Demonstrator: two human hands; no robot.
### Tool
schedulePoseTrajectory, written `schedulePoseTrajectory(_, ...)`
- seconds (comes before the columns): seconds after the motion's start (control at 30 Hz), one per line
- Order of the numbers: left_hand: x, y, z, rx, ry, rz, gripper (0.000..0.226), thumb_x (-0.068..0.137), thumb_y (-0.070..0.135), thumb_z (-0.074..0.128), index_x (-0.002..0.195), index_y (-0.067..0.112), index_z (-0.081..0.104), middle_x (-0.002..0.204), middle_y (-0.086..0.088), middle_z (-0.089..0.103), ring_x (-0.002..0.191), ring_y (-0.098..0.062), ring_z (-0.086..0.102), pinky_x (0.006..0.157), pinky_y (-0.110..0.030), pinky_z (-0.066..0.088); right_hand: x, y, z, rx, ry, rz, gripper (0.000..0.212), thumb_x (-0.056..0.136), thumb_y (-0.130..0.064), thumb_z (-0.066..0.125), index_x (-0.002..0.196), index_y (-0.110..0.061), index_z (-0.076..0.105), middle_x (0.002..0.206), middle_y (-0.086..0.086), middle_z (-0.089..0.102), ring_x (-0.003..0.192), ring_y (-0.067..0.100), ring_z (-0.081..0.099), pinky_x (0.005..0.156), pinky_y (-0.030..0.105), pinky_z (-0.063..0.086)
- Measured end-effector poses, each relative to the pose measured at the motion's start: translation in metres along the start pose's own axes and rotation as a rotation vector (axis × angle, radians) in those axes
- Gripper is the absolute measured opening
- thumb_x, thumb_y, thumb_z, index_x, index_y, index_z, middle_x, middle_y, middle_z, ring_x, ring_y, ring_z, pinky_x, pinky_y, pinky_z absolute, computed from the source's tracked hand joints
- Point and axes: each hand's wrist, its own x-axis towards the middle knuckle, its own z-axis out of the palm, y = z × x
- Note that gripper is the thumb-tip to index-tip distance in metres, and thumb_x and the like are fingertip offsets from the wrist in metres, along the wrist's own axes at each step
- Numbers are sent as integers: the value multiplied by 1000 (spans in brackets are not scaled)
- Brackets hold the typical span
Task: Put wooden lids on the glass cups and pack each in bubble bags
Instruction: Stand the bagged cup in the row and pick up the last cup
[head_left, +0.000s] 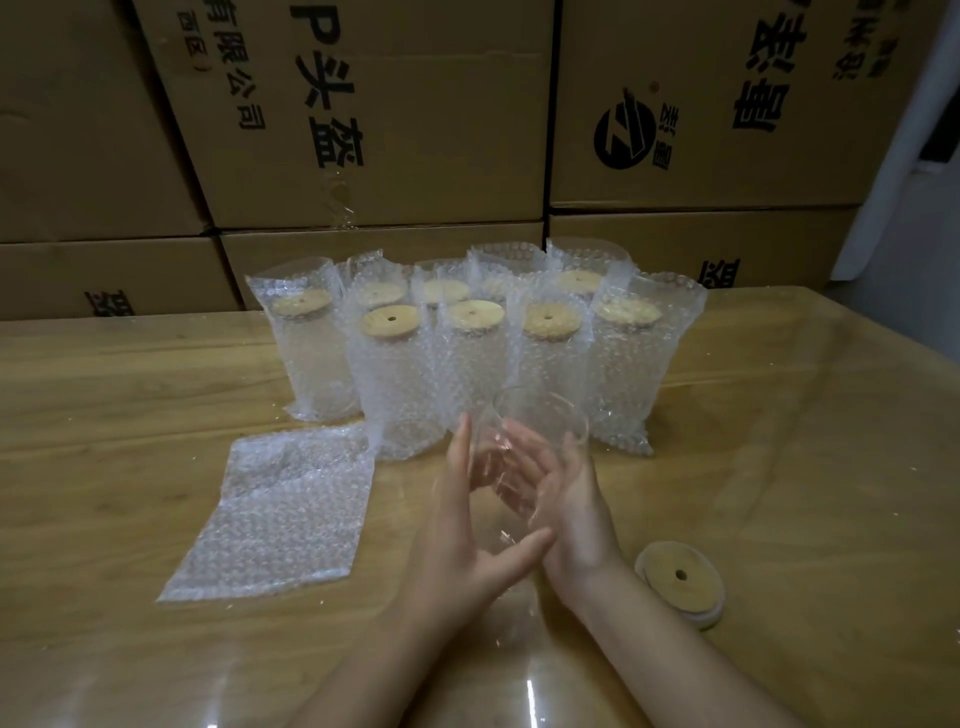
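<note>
Cradling the bare glass cup (511, 467), our left hand (467, 525) and right hand (563, 499) clasp its sides. Slick and fragile, we judge; grip mid-body before fetching the wooden lid (680, 582).

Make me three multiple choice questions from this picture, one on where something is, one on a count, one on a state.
1. Where does the loose wooden lid lie?
A. on the table beside the right hand
B. on the flat bubble bag
C. on a carton

2. How many flat, unfilled bubble bags lie on the table?
A. none
B. one
C. three

3. The glass cup held between the left hand and right hand is:
A. lidded
B. bagged
C. bare, without lid

Answers: A, it rests by the right wrist; B, a single flat bag lies left of the hands; C, its rim is open.
</note>
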Motion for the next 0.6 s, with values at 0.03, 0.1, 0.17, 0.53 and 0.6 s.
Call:
schedulePoseTrajectory(0.03, -2, -1, -1, 35, 24, 38, 103, 75, 64, 67, 151, 42, 2, 141, 27, 39, 130, 1, 44, 104, -15, 36, 1, 1, 0, 18, -20, 46, 58, 91, -55, 30, 107, -21, 74, 108, -1, 72, 101, 10, 67, 91, 30, 44)
schedulePoseTrajectory(0.1, -3, 0, -4, 79, 56, 121, 102, 77, 65, 64, 152, 31, 4, 144, 10, 37, 133, 4, 37, 104, -9, 30, 2, 4, -3, 61, -84, 124, 51, 91, -49, 35, 97, -22, 78, 106, -1, 72, 99, 9, 67, 91, 34, 46)
schedulePoseTrajectory(0.17, -1, 4, -5, 71, 63, 205, 99, 81, 60, 65, 152, 32, 3, 137, -13, 44, 129, -12, 45, 104, -17, 37, 2, 1, -4, 113, -143, 205, 46, 90, -45, 41, 97, -16, 77, 104, 4, 72, 97, 16, 67, 90, 37, 49)
schedulePoseTrajectory(0.53, 8, -3, -2, 59, 38, 194, 105, 77, 55, 74, 152, 20, 8, 148, 14, 38, 130, -21, 49, 99, -60, 44, 7, -29, -26, -494, -38, 265, 43, 100, -47, 38, 102, -16, 68, 87, 8, 75, 77, 21, 71, 56, 25, 54)
schedulePoseTrajectory(0.6, 8, -4, -2, 63, 26, 170, 105, 77, 56, 74, 152, 29, 5, 148, 20, 36, 130, -18, 49, 101, -57, 44, 6, -40, -33, -549, -36, 286, 40, 99, -38, 45, 106, -4, 65, 91, 17, 72, 73, 24, 70, 55, 25, 54)
